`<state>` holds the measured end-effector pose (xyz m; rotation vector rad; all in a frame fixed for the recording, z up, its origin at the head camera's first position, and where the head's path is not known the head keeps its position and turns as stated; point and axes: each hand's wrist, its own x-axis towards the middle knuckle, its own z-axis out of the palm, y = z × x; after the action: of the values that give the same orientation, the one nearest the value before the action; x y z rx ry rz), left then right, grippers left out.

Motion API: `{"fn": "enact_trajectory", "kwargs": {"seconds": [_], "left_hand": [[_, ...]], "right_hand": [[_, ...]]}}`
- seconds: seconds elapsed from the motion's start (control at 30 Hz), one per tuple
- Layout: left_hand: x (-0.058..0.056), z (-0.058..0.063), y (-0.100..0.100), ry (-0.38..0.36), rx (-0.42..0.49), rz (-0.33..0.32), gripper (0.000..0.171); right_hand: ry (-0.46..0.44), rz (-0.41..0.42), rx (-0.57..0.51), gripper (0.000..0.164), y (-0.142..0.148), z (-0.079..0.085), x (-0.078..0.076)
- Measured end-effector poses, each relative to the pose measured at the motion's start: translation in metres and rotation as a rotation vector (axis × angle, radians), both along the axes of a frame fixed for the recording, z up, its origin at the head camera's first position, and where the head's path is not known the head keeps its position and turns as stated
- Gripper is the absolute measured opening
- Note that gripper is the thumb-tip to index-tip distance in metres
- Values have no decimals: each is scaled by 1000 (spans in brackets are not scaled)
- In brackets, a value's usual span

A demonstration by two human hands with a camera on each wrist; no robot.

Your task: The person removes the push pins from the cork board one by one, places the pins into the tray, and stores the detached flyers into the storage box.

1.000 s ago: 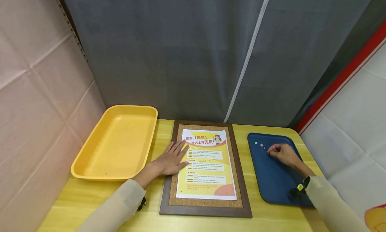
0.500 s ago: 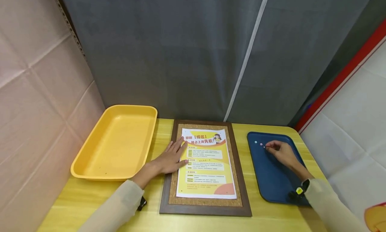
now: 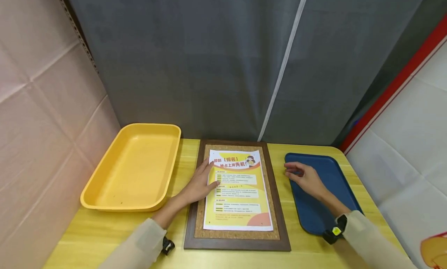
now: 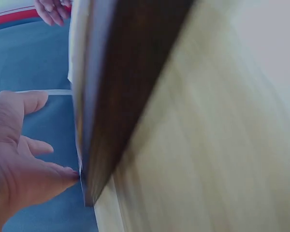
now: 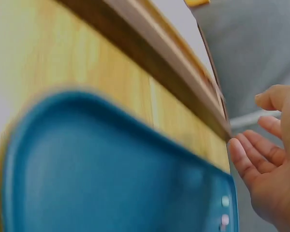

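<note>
Left hand (image 3: 200, 183) flat on poster (image 3: 238, 190)

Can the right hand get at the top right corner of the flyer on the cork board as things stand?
Probably yes. The right hand hovers at the blue tray's left rim, beside the cork board. Nothing lies between it and the flyer; the left hand rests on the flyer's opposite edge.

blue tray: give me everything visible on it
The blue tray is dark blue, shallow, a rounded rectangle that looks like plastic, lying flat on the yellow wooden table right of the cork board's dark frame. The right hand hovers over its near-left part. The right wrist view shows small pale pins inside it.
</note>
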<state>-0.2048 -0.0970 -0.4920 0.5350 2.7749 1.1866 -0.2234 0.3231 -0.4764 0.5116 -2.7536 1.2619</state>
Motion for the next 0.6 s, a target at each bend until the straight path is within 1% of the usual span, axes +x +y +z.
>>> {"fn": "enact_trajectory", "kwargs": {"seconds": [0.13,0.27,0.4,0.47,0.6], "left_hand": [[5,6,6,-86,96,47,85],[8,10,10,-144,162,90,85],[9,11,11,-192,228,133,84],[9,12,12,-221,271,158,83],[7,12,14,-282,377,203,79]], "right_hand": [[-52,40,-65,43,-21,1,4],[-112,62,-115,49,-38,0,7],[-156,74,-153,51,-54,-2,8],[-155,75,-155,52,-59,-3,7],[-134,40,-116,51,-69,-7,6]]}}
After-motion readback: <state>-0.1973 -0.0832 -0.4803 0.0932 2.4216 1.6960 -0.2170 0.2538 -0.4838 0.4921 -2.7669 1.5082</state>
